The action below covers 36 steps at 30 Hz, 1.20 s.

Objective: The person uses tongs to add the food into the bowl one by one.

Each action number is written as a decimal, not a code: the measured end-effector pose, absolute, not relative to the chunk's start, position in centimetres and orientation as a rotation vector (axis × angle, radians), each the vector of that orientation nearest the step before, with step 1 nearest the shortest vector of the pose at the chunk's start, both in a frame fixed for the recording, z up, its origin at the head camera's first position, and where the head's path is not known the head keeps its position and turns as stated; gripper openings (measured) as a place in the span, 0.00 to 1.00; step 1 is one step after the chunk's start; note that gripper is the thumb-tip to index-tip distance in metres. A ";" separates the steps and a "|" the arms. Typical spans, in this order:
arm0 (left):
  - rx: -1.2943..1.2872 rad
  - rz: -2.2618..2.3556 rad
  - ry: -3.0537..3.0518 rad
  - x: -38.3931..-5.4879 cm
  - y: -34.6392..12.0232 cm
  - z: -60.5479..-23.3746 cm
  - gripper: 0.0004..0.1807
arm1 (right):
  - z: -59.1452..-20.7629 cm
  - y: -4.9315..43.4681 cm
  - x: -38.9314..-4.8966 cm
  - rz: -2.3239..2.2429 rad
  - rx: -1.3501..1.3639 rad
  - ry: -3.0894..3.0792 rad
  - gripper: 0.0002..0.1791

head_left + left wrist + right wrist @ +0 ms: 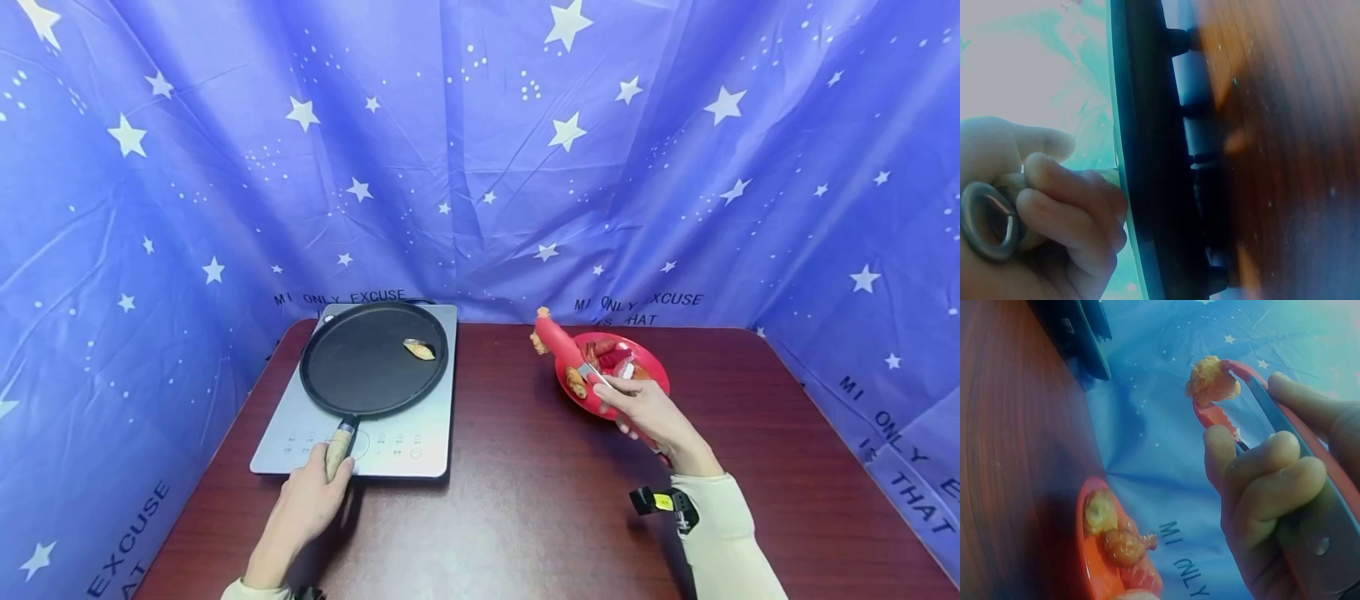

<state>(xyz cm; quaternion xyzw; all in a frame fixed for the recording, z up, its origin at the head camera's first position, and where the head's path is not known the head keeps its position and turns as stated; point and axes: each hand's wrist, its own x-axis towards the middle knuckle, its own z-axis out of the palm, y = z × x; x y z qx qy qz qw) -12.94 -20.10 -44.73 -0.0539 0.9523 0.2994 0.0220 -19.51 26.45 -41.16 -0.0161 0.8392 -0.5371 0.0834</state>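
Observation:
My left hand (303, 500) grips the wooden handle (339, 450) of a flat black pan (360, 358). The pan sits on a silver induction cooker (285, 433), and a small golden-brown food piece (420, 351) lies on its right side. With my right hand (652, 417) I hold red-tipped tongs (558, 340), raised over the left edge of a red plate (654, 357). Pinched between the tong tips is a golden, crumbly-looking fried piece (1211, 380). In the left wrist view, curled fingers wrap the handle around its metal end ring (988, 222).
On the plate are several foods, among them a glossy brown drumstick-shaped piece (1127, 545) and a yellowish piece (1100, 512). The brown table (502, 467) extends between cooker and plate. A blue star-patterned curtain (480, 167) hangs behind and at both sides.

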 end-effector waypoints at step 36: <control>-0.162 0.939 2.978 -13.0 -20.1 -45.3 0.21 | -40.4 21.4 -20.5 -1.675 -0.247 2.382 0.26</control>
